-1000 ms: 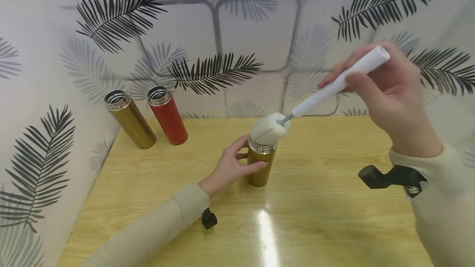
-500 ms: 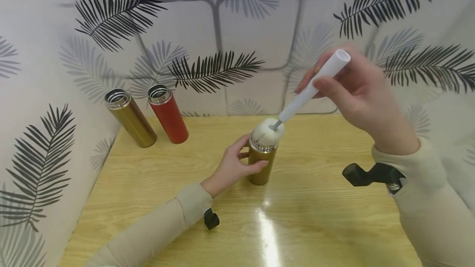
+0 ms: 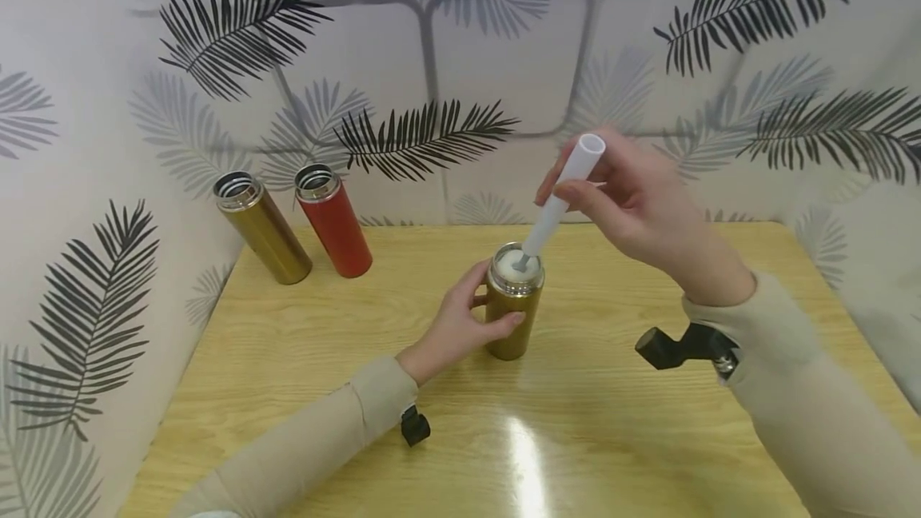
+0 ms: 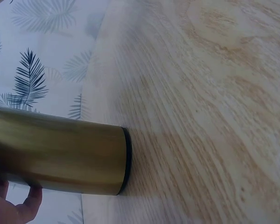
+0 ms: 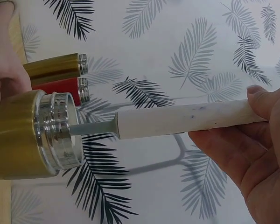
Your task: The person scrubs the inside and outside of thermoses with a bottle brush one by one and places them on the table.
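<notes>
- The left hand [image 3: 460, 322] has its grip curled round the gold flask [image 3: 512, 310], which stands upright near the middle of the wooden surface [image 3: 619, 438]; thumb and fingers wrap the body just below the steel rim.
- The right hand [image 3: 633, 202] pinches the white handle of the bottle brush [image 3: 561, 198] between thumb and fingers, its upper end free above the hand.
- A second ago the sponge head sat tilted on top of the mouth, with the handle slanting far out to the right. Now the handle stands much steeper and the sponge [image 3: 512, 264] has sunk inside the rim, only its top showing.
- In the right wrist view the thin metal shaft [image 5: 91, 127] enters the threaded mouth, so I judge the brush has begun to go down into the flask.
- Far left, against the leaf-patterned wall, a second gold flask [image 3: 262, 226] and a red flask [image 3: 334, 221] stand open, just beside each other.
</notes>
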Tool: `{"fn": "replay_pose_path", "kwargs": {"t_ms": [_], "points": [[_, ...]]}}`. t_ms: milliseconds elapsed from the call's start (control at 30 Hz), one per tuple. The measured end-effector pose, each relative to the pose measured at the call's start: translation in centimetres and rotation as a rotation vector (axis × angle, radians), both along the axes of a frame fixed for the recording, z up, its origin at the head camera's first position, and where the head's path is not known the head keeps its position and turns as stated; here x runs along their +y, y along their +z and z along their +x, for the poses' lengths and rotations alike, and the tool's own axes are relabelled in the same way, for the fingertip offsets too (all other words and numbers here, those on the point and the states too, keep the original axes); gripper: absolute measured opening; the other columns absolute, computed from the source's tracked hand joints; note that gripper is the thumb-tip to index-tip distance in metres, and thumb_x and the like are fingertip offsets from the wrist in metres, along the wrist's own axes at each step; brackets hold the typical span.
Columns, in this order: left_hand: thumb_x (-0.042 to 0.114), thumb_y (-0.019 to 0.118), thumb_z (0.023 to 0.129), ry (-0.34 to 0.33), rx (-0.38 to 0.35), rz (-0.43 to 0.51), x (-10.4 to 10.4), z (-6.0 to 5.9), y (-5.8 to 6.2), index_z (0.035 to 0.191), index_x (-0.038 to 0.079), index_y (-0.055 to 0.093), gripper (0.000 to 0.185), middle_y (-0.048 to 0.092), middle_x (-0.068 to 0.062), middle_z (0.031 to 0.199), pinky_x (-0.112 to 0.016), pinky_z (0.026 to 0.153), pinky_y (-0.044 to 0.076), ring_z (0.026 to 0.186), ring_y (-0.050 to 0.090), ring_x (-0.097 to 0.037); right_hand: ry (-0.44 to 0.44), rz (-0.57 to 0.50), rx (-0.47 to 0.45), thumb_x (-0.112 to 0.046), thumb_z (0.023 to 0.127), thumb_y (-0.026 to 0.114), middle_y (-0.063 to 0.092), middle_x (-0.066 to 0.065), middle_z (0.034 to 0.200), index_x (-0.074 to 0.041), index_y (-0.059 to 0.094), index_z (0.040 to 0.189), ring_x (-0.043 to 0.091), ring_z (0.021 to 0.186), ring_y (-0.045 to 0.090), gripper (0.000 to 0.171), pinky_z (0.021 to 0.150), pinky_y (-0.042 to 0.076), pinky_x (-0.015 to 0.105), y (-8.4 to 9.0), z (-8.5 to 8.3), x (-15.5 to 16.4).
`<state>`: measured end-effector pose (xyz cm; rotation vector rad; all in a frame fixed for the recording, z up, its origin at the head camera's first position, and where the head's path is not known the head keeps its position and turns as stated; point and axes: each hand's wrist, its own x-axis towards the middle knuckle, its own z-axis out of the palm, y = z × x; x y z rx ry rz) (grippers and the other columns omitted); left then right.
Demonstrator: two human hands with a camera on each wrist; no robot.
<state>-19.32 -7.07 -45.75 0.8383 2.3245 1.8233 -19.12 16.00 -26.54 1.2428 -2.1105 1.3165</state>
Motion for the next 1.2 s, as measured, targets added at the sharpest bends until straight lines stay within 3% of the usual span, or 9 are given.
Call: {"fn": "replay_pose_path", "kwargs": {"t_ms": [233, 300, 467, 600, 867, 1067, 1200], "points": [[0.014, 0.081, 0.09, 0.009, -0.004, 0.0, -0.2, -0.1, 0.1, 0.154, 0.016, 0.047, 0.073, 0.057, -0.003, 0.146, -0.05, 0.104, 0.053, 0.131, 0.054, -0.024, 0.01, 0.039, 0.032, 0.005, 0.097, 0.067, 0.075, 0.01, 0.099, 0.007, 0.06, 0.109, 0.013, 0.09, 0.074, 0.014, 0.079, 0.062, 0.025, -1.3, -0.5, -0.6], [0.013, 0.081, 0.09, 0.014, -0.003, -0.002, -0.2, -0.2, 0.1, 0.153, 0.016, 0.047, 0.073, 0.057, -0.002, 0.146, -0.05, 0.104, 0.053, 0.131, 0.054, -0.024, 0.022, 0.049, 0.037, -0.004, 0.101, 0.067, 0.075, 0.01, 0.1, 0.007, 0.06, 0.109, 0.013, 0.092, 0.074, 0.015, 0.081, 0.061, 0.024, -2.1, -0.6, -0.9], [0.018, 0.084, 0.089, -0.009, -0.026, -0.042, 0.0, -0.2, 0.1, 0.157, 0.019, 0.041, 0.08, 0.053, 0.0, 0.15, -0.05, 0.105, 0.052, 0.134, 0.052, -0.023, -0.014, 0.043, 0.081, -0.034, 0.104, 0.059, 0.073, 0.01, 0.101, 0.004, 0.062, 0.107, 0.015, 0.095, 0.071, 0.038, 0.085, 0.056, 0.02, -3.6, -0.5, -0.9], [0.018, 0.088, 0.086, 0.031, -0.032, -0.04, 0.1, 0.0, 0.1, 0.155, 0.023, 0.042, 0.083, 0.056, 0.002, 0.148, -0.049, 0.104, 0.052, 0.131, 0.055, -0.021, -0.067, 0.044, 0.134, -0.039, 0.105, 0.058, 0.074, 0.007, 0.101, 0.001, 0.063, 0.107, 0.013, 0.087, 0.061, 0.04, 0.078, 0.047, 0.02, -3.9, -0.3, -0.7], [0.013, 0.093, 0.08, 0.089, 0.151, -0.012, -0.2, -0.1, 1.0, 0.15, 0.023, 0.051, 0.082, 0.063, 0.004, 0.139, -0.043, 0.099, 0.054, 0.124, 0.059, -0.015, -0.113, -0.008, 0.209, -0.042, 0.106, 0.058, 0.075, 0.008, 0.103, 0.0, 0.067, 0.108, 0.016, 0.085, 0.051, 0.043, 0.076, 0.039, 0.024, -4.0, -0.3, -0.6], [0.013, 0.095, 0.076, 0.143, 0.236, -0.038, -0.4, 0.0, 2.1, 0.141, 0.017, 0.056, 0.076, 0.065, 0.0, 0.133, -0.04, 0.094, 0.053, 0.117, 0.06, -0.017, -0.15, -0.046, 0.248, -0.043, 0.103, 0.062, 0.07, 0.008, 0.096, -0.003, 0.068, 0.101, 0.025, 0.09, 0.05, 0.041, 0.089, 0.035, 0.03, -5.2, -0.8, -0.7], [0.016, 0.095, 0.076, 0.195, 0.272, -0.086, -0.5, 0.3, 2.7, 0.141, 0.016, 0.059, 0.075, 0.065, -0.003, 0.131, -0.039, 0.093, 0.052, 0.114, 0.059, -0.02, -0.167, -0.061, 0.291, -0.043, 0.102, 0.064, 0.067, 0.008, 0.091, -0.002, 0.068, 0.098, 0.026, 0.086, 0.052, 0.042, 0.092, 0.031, 0.032, -6.4, -1.0, -0.7]]}}
